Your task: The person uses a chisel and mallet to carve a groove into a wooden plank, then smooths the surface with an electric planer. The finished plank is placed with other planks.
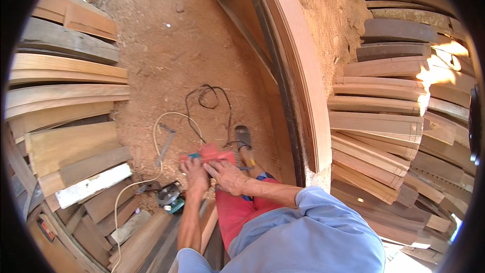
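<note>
My left hand (194, 174) lies over the left end of a red, boxy power tool with a teal patch (217, 154), its fingers bent across the top and a little apart. My right hand (228, 176) rests on the tool's near side, close beside the left, fingers angled over the body. The undersides are hidden, so I cannot tell whether either hand closes fully around it. The tool sits low in front of my red shorts (236, 215); two hands on so bulky a body probably keep it from rolling or tipping.

Just ahead to the right is my foot in a dark sandal (242, 135). A thin black cable (207, 105) loops on the brown, shaving-strewn ground (151, 35), and a pale cream cable (157, 130) curves out to my left, perhaps left slack so neither tugs. A teal-and-black power tool with a round metal part (171, 197) lies near my left forearm, likely put there to stay within reach.

To my right, a long reddish-brown timber (298, 45) runs along a dark-edged support, which seems to hold it raised. Further out, sawn boards lie in a left stack (70, 65) and a right stack (376, 121), mostly flat, presumably so they stay steady. I can make out no box or bin; the wood is piled openly.
</note>
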Demonstrator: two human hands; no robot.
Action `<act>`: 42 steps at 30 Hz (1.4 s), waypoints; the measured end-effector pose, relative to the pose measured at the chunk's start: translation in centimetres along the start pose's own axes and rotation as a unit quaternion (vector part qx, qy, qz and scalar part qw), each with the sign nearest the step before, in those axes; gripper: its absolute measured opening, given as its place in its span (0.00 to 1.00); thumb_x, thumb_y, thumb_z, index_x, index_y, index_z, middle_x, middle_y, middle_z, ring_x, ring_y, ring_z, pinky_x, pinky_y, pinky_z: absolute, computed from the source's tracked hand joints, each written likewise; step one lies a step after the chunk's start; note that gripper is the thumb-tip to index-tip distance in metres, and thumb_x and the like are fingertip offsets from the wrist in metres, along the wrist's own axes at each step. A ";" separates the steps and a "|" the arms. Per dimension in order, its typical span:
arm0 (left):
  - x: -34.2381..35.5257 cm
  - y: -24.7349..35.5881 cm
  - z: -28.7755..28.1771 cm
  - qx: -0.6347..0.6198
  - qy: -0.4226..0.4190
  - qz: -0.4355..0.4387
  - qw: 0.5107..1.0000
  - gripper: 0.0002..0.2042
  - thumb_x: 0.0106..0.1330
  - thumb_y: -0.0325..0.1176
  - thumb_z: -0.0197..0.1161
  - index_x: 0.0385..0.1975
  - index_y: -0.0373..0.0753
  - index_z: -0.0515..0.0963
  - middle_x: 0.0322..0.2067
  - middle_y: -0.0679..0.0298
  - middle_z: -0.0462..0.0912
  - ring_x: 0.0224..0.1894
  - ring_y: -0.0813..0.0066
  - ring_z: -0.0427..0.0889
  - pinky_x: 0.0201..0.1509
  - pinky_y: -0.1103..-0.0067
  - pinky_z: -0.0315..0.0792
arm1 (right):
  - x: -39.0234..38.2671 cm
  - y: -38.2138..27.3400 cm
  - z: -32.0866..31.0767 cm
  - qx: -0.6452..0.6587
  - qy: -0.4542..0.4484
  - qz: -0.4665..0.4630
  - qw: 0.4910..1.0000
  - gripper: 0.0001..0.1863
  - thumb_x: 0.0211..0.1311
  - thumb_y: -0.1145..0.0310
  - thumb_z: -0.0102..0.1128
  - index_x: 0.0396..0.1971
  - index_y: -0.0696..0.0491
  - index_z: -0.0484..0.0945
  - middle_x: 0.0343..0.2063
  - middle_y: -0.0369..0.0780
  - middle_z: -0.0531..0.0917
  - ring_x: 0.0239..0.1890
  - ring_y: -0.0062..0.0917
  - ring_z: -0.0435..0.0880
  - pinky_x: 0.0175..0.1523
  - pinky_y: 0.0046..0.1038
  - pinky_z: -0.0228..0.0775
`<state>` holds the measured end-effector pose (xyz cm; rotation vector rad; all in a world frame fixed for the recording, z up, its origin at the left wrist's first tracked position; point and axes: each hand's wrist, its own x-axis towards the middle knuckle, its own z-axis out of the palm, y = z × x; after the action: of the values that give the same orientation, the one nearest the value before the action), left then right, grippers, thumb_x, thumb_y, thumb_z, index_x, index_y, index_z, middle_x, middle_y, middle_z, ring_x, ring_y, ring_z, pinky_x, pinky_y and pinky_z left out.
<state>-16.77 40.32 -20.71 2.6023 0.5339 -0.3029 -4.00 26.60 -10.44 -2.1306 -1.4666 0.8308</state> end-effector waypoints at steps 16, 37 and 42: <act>-0.9 8.4 -17.6 -0.217 0.149 -0.114 0.958 0.23 0.60 0.33 0.70 0.55 0.37 0.76 0.54 0.49 0.76 0.61 0.47 0.73 0.68 0.60 0.65 | -11.5 -0.9 -12.4 0.412 0.085 0.269 0.867 0.32 0.62 0.64 0.63 0.65 0.59 0.70 0.43 0.44 0.86 0.38 0.23 0.85 0.44 0.29 0.78; 11.2 43.7 -1.5 -0.183 0.096 -0.028 0.978 0.57 0.57 0.46 0.74 0.74 0.23 0.40 0.71 0.29 0.54 0.73 0.30 0.55 0.77 0.51 0.53 | -42.6 4.2 -22.6 0.474 0.425 0.366 0.679 0.25 0.62 0.62 0.66 0.54 0.61 0.72 0.22 0.35 0.79 0.18 0.17 0.76 0.21 0.22 0.69; 12.6 44.0 0.2 -0.146 0.140 -0.011 0.979 0.60 0.55 0.46 0.75 0.73 0.19 0.36 0.73 0.28 0.46 0.76 0.28 0.44 0.80 0.50 0.44 | -45.8 7.5 -20.7 0.454 0.435 0.423 0.652 0.17 0.67 0.57 0.63 0.40 0.57 0.74 0.19 0.34 0.77 0.17 0.16 0.75 0.21 0.22 0.67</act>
<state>12.94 8.27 -7.23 2.3623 0.6503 0.1304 3.17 -19.03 10.74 -1.7651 0.4834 0.4442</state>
